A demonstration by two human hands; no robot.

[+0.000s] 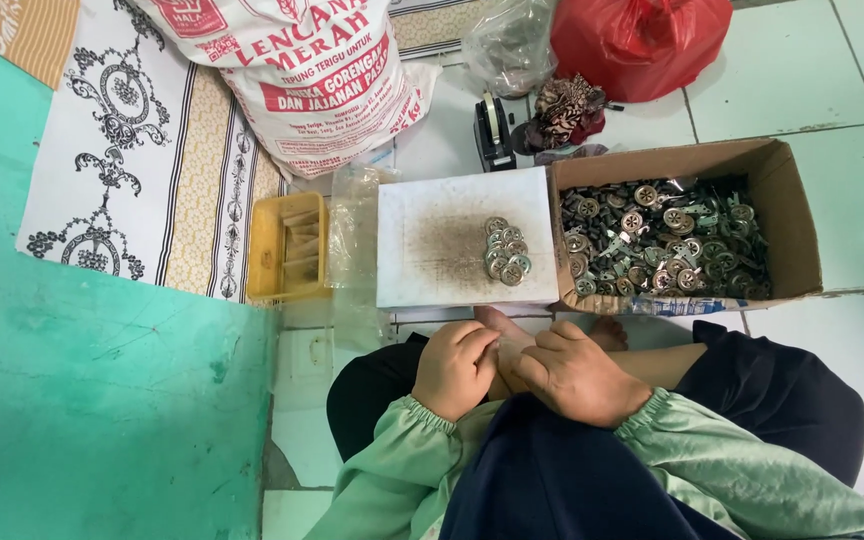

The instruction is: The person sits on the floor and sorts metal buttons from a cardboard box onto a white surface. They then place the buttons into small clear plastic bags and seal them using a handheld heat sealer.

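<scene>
The person sits cross-legged on the tiled floor; the left hand (455, 368) is curled shut and the right hand (577, 375) lies loosely closed beside it, though whether either grips anything cannot be told; within easy reach ahead, round metal discs (505, 252), silvery and ringed, sit heaped on a smudged white board (427, 245), beside a cardboard box (787, 215) full of similar parts.
</scene>
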